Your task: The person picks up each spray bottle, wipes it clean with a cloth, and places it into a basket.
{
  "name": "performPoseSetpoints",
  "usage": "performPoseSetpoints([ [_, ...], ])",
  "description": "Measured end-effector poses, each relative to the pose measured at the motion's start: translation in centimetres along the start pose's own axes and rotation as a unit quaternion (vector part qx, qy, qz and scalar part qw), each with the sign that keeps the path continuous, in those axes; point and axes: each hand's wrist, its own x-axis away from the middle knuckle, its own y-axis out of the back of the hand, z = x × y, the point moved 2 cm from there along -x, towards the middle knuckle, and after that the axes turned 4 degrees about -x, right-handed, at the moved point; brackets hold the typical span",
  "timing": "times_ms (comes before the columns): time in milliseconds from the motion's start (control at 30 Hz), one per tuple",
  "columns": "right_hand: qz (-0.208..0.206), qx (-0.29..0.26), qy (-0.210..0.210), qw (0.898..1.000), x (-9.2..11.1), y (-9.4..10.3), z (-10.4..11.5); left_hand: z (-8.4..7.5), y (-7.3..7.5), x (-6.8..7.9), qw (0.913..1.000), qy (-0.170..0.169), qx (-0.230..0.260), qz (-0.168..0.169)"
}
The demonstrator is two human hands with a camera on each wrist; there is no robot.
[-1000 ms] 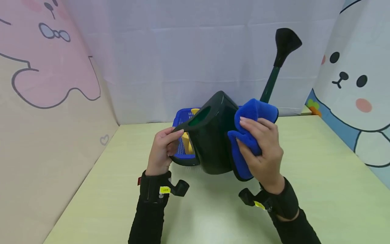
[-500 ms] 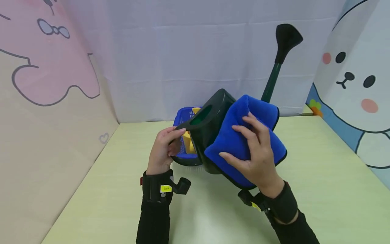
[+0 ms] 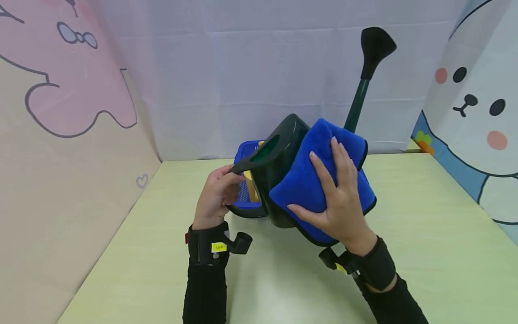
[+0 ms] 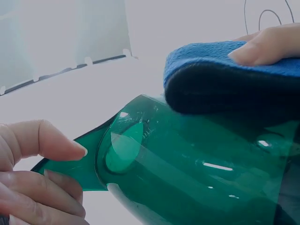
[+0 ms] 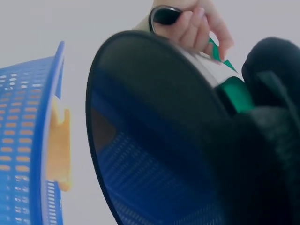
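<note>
Watering can (image 3: 279, 162), dark green, one: tilted above the surface (image 3: 121, 252), spout (image 3: 357, 105) raised to the right, handle (image 3: 247, 213) grasped in the left hand (image 3: 216, 195), fingers curled round. Cloth (image 3: 299, 193), blue, black-edged, one: folded, laid against the can's side beneath the right hand (image 3: 341, 202), fingers spread and pressing, not clenched. Likely mishaps: twist or drop of the can, from a single hold at the handle under an off-centre push; slip of the cloth, from flat fingers over a glossy wall; knock to the basket, from a swing so near. Containers: basket (image 3: 244, 148), blue, perforated, just behind the handle, with yellow contents (image 3: 252, 191) partly showing; can, opening beside the handle, interior too little shown to tell of any contents.
</note>
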Motion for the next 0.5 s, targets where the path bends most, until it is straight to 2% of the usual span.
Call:
performPoseSetpoints([
  [267, -0.004, 0.052, -0.017, 0.999, 0.7, -1.1, 1.4, 0.3, -0.8, -0.2, 1.0, 0.007, -0.002, -0.004],
  [400, -0.009, 0.099, 0.008, 0.995, 1.3, -2.1, 2.7, 0.5, -1.3, -0.2, 0.9999, 0.011, 0.0, -0.009],
  [500, 0.0, 0.159, 0.045, 0.986, 1.8, -2.9, 3.7, 0.8, -1.6, -0.3, 0.9998, 0.017, 0.006, -0.008],
])
